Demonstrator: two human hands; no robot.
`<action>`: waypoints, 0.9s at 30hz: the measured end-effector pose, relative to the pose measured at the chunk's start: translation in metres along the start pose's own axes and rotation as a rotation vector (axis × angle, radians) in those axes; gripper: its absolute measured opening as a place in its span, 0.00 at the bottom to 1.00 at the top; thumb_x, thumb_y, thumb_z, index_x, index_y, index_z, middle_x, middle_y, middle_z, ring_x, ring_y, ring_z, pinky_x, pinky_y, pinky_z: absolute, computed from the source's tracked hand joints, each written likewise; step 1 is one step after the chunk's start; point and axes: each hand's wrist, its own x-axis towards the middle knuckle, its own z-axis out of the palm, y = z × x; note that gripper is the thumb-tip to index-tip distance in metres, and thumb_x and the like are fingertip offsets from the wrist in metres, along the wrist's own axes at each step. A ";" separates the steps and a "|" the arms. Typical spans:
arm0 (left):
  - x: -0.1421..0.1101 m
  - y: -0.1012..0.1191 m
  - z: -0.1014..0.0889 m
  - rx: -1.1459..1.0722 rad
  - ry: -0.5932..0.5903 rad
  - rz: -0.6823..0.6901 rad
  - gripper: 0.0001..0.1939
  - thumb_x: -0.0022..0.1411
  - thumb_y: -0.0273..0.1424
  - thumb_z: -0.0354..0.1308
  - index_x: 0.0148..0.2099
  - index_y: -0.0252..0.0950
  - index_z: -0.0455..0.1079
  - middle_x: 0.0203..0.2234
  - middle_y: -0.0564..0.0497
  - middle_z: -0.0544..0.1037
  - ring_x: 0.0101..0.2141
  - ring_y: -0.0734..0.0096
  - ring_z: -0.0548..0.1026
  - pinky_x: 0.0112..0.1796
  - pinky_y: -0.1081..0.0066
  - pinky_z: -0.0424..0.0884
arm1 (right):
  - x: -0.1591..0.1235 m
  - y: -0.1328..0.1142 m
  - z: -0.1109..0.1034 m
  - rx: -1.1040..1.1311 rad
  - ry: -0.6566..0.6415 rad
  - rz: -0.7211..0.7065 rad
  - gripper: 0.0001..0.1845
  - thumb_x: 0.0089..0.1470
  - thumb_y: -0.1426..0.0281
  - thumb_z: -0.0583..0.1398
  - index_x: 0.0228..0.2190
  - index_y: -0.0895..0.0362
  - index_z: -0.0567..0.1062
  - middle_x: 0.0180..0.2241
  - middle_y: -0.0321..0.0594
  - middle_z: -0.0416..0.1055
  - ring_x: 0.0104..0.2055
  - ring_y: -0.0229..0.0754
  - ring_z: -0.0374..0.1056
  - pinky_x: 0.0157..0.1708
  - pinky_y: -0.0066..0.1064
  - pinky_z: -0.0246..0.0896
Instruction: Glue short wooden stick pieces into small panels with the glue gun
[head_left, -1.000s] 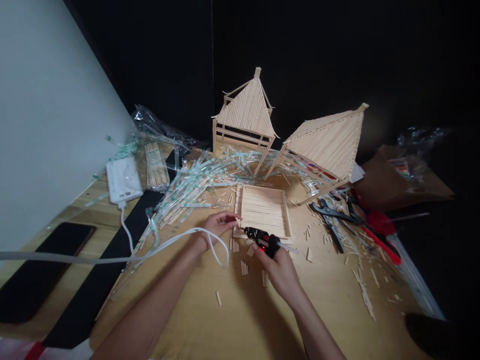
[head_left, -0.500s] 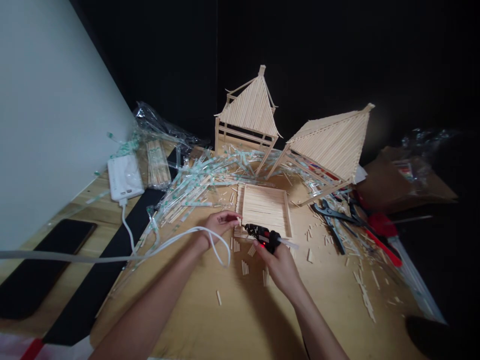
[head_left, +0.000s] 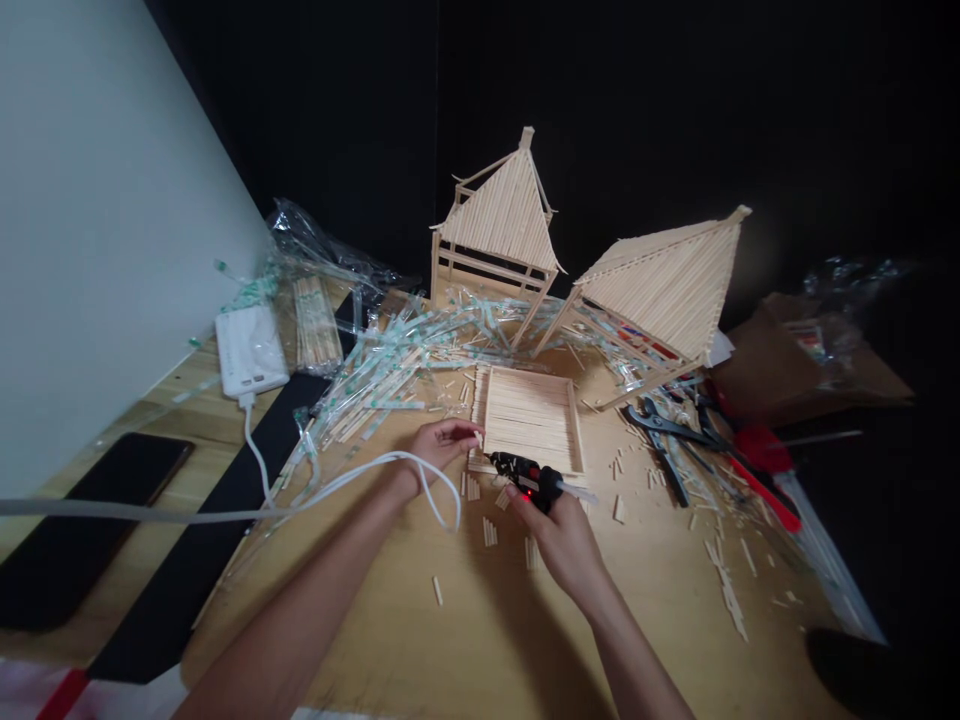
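Observation:
My right hand (head_left: pixel 562 535) is closed around a black glue gun (head_left: pixel 529 478) with a red light on its side and a clear glue stick out of its back. Its nozzle points left, toward my left hand (head_left: pixel 442 445). Between the fingertips of that hand is a short wooden stick piece (head_left: pixel 479 438), pinched just left of the nozzle. Behind both hands lies a square panel of wooden sticks (head_left: pixel 532 415) with a raised border; the glue gun covers part of its near edge. Small cut stick pieces (head_left: pixel 490 532) lie in front of it.
Two stick-built roofed models, one upright (head_left: pixel 499 225) and one tilted (head_left: pixel 664 285), stand at the back. Torn wrappers and sticks (head_left: pixel 390 360) heap behind the panel. Pliers (head_left: pixel 664 450) lie right. A white cable (head_left: pixel 337 492) crosses my left wrist from a power bank (head_left: pixel 251 350).
The glue gun's nozzle has shifted slightly right and down, a little away from the stick piece. My left hand keeps its pinch in nearly the same place.

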 end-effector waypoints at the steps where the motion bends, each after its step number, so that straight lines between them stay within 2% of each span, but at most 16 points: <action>1: 0.000 -0.001 0.000 0.000 0.002 0.000 0.18 0.44 0.39 0.69 0.36 0.33 0.77 0.32 0.46 0.80 0.35 0.64 0.76 0.42 0.64 0.70 | -0.001 0.000 0.000 -0.008 -0.001 0.006 0.20 0.55 0.57 0.57 0.43 0.55 0.76 0.38 0.40 0.77 0.42 0.49 0.70 0.42 0.36 0.62; 12: 0.001 -0.002 0.000 -0.013 0.018 0.008 0.18 0.44 0.38 0.69 0.36 0.33 0.76 0.33 0.45 0.80 0.37 0.63 0.76 0.43 0.62 0.70 | -0.002 0.002 0.000 0.012 -0.007 -0.002 0.20 0.55 0.58 0.57 0.47 0.54 0.75 0.44 0.39 0.75 0.47 0.50 0.68 0.49 0.38 0.58; 21: 0.000 -0.002 0.000 -0.007 0.016 0.017 0.17 0.45 0.37 0.69 0.36 0.33 0.77 0.32 0.45 0.80 0.35 0.64 0.76 0.43 0.62 0.70 | 0.004 0.001 -0.001 -0.021 0.005 0.003 0.20 0.56 0.57 0.56 0.44 0.55 0.76 0.38 0.39 0.77 0.42 0.50 0.71 0.43 0.36 0.62; 27: 0.001 -0.004 0.000 0.002 0.013 0.022 0.17 0.45 0.38 0.68 0.36 0.33 0.77 0.33 0.46 0.80 0.36 0.64 0.76 0.43 0.63 0.70 | 0.009 0.005 0.000 -0.037 0.037 -0.031 0.21 0.55 0.57 0.57 0.45 0.54 0.76 0.39 0.39 0.77 0.46 0.51 0.69 0.48 0.38 0.60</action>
